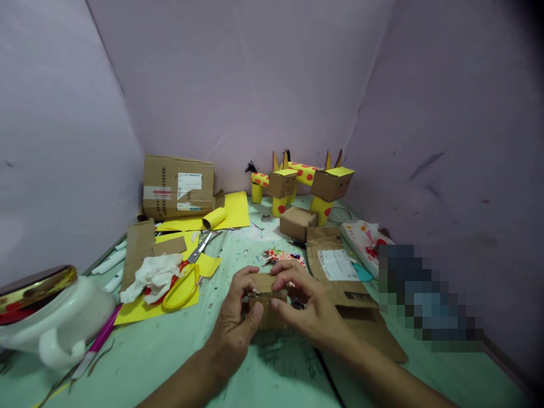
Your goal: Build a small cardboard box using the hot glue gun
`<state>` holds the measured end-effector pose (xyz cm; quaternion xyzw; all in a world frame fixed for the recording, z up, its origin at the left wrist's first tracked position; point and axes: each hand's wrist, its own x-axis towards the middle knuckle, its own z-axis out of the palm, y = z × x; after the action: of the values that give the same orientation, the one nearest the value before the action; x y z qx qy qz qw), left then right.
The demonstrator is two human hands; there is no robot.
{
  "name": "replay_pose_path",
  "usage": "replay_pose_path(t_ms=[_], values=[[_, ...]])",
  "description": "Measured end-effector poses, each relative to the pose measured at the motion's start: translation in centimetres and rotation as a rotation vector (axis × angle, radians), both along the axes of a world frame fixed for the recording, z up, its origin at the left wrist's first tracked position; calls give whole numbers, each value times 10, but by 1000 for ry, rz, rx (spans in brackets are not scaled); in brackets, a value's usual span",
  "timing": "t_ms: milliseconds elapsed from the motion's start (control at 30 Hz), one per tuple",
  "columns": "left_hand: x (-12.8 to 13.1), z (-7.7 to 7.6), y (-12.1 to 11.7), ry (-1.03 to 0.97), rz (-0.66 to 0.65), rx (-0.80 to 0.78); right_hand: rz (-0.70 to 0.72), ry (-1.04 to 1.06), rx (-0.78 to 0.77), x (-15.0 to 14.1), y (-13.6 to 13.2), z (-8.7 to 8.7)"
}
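A small brown cardboard box (pixel 272 318) is between my two hands, low in the middle of the head view. My left hand (pixel 238 314) grips its left side, thumb on the near face and fingers over the top. On the right, my right hand (pixel 304 300) pinches the upper edge with thumb and fingers. A rough, torn-looking edge shows along the box's top front. Just beyond my hands lies a red-and-white patterned scrap (pixel 283 256). The box's underside and far side are hidden.
Yellow-handled scissors (pixel 187 277), crumpled white tissue (pixel 153 275) and yellow paper (pixel 236 209) lie left. Two spotted cardboard animals (pixel 283 184) stand at the back beside a small box (pixel 297 222). Flattened cardboard (pixel 365 292) is right; a white mug (pixel 80 311) is far left.
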<state>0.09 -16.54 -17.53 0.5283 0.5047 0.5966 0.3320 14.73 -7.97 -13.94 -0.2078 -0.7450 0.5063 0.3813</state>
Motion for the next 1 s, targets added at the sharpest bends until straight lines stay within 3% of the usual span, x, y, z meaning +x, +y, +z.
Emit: replay_pose_path(t_ms=[533,633,800,1000], values=[[7,10,-4,-125,-8,-63,12,11,-128,0,2,-4],[8,11,-5,-119,-13,-25,72,-7,-130,2,1,-4],[14,11,-6,-239,-21,-21,102,-74,-53,3,-3,-3],[17,13,-3,-367,46,-12,63,-83,-100,1,-5,-3]])
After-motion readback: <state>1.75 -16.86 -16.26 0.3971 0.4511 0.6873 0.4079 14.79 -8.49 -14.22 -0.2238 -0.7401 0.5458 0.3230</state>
